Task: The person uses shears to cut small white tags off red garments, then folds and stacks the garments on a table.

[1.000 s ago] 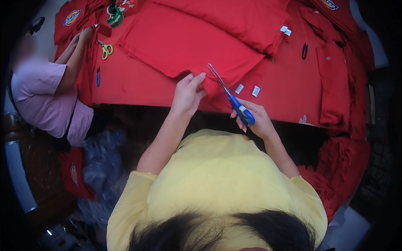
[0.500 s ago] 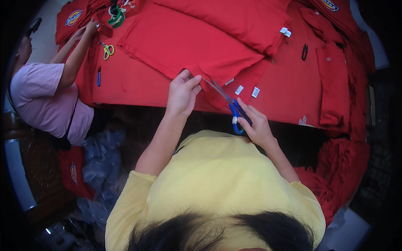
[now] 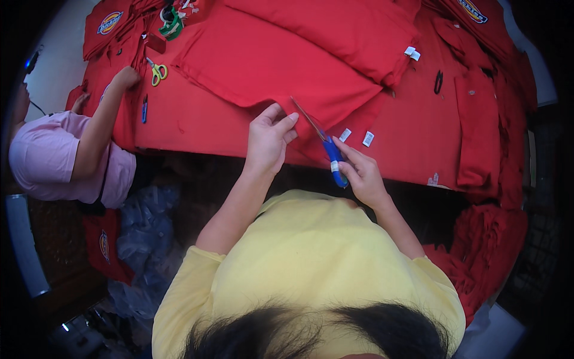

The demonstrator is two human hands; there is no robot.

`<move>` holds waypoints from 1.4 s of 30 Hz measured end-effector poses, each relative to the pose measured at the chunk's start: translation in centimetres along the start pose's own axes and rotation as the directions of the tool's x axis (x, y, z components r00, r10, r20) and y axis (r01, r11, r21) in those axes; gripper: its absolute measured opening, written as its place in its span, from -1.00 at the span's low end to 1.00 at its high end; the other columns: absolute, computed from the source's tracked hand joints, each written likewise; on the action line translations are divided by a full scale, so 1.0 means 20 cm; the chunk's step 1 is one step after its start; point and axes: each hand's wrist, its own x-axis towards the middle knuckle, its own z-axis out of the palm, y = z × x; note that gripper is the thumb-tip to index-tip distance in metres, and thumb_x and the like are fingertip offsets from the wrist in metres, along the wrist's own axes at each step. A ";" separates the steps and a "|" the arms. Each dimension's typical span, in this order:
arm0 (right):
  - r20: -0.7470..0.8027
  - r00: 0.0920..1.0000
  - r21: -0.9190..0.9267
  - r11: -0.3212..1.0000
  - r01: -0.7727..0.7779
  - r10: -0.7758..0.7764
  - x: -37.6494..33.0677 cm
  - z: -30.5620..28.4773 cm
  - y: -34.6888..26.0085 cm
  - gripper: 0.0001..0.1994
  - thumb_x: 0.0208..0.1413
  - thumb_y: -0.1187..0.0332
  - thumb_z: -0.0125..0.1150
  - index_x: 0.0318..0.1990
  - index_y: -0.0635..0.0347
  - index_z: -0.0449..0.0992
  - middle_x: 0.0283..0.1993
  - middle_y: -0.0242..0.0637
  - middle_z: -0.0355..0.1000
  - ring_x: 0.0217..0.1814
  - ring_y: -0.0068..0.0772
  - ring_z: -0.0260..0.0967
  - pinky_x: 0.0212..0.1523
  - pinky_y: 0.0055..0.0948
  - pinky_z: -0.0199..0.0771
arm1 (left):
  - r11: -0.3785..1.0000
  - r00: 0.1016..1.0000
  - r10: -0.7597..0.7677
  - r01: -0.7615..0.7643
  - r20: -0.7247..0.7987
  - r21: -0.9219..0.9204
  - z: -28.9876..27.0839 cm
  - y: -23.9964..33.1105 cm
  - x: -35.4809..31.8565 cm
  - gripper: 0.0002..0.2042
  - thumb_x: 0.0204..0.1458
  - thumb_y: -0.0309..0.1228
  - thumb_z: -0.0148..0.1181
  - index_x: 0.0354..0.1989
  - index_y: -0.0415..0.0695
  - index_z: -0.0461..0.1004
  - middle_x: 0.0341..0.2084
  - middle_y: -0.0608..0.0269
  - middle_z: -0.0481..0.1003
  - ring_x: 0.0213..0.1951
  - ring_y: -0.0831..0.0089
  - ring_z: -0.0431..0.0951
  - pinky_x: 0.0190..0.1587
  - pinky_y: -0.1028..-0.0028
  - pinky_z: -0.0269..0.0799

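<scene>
In my right hand (image 3: 363, 178) is a pair of scissors (image 3: 332, 158) with blue handles. Their blades lie together, pointing up and left beside my left fingertips. My left hand (image 3: 270, 136) pinches the near edge of a red garment (image 3: 287, 57) spread on the table, though the fingers partly hide the grip. Two small white labels (image 3: 368, 139) show on red cloth to the right of the blades. Another pair of white labels (image 3: 412, 53) is at the garment's far right side.
Left on the red-covered table (image 3: 197, 128) are yellow-handled scissors (image 3: 159, 73), a blue thread snipper (image 3: 144, 109) and a green tape dispenser (image 3: 171, 24). A black snipper (image 3: 438, 82) lies right. A co-worker in pink (image 3: 54, 158) stands left. Red garments (image 3: 490, 245) are heaped lower right.
The scissor blades have closed from slightly apart, and the handles have come together. My left hand has shifted slightly right. The co-worker's arms have moved down and left, away from the red box.
</scene>
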 end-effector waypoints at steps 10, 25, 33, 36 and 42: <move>-0.105 0.944 -0.102 0.948 0.303 -0.313 0.10 0.03 0.05 -0.53 0.12 0.42 0.05 0.22 0.24 0.26 -0.33 -0.21 0.42 -0.48 -0.55 0.37 -0.44 -0.53 0.42 | 0.980 1.000 0.025 -0.021 -0.015 0.198 0.00 0.00 -0.01 -0.62 0.00 -0.62 0.14 0.05 -0.17 0.35 -0.19 0.35 0.44 -0.19 0.63 0.45 -0.28 0.61 0.41; 0.040 0.991 -0.111 0.985 0.131 -0.127 0.14 0.00 -0.06 -0.51 0.11 0.50 0.08 0.23 0.25 0.26 -0.11 -0.20 0.42 -0.17 -0.55 0.38 -0.08 -0.53 0.38 | 0.988 0.998 0.062 -0.060 -0.012 0.143 -0.04 0.02 0.03 -0.62 0.02 -0.64 0.11 0.06 -0.22 0.33 -0.17 0.31 0.45 -0.16 0.59 0.45 -0.08 0.52 0.38; 0.083 0.988 0.153 0.978 -0.138 0.127 0.16 0.01 -0.02 -0.53 0.13 0.45 0.05 0.23 0.19 0.26 -0.26 -0.22 0.43 -0.37 -0.53 0.36 -0.29 -0.52 0.40 | 0.992 0.992 0.128 -0.128 -0.009 0.004 -0.10 0.02 0.08 -0.73 0.07 -0.59 0.09 -0.03 -0.23 0.39 -0.25 0.32 0.45 -0.25 0.64 0.45 -0.18 0.59 0.39; 0.010 0.992 0.003 0.992 0.129 -0.129 0.17 0.04 0.02 -0.50 0.11 0.36 0.09 0.25 0.16 0.24 -0.26 -0.16 0.43 -0.37 -0.38 0.39 -0.28 -0.46 0.40 | 0.993 0.993 0.116 -0.116 -0.037 0.016 -0.12 0.05 0.10 -0.74 0.07 -0.58 0.08 -0.04 -0.24 0.40 -0.24 0.30 0.46 -0.25 0.62 0.45 -0.13 0.56 0.39; 0.063 0.990 -0.118 0.984 0.132 -0.125 0.23 0.05 -0.07 -0.47 0.11 0.31 0.11 0.26 0.14 0.22 -0.20 -0.12 0.42 -0.26 -0.26 0.39 -0.18 -0.39 0.39 | 0.983 0.996 0.087 -0.084 -0.008 0.162 -0.11 0.10 0.06 -0.68 0.06 -0.61 0.08 0.03 -0.22 0.36 -0.21 0.30 0.45 -0.17 0.58 0.44 -0.08 0.53 0.38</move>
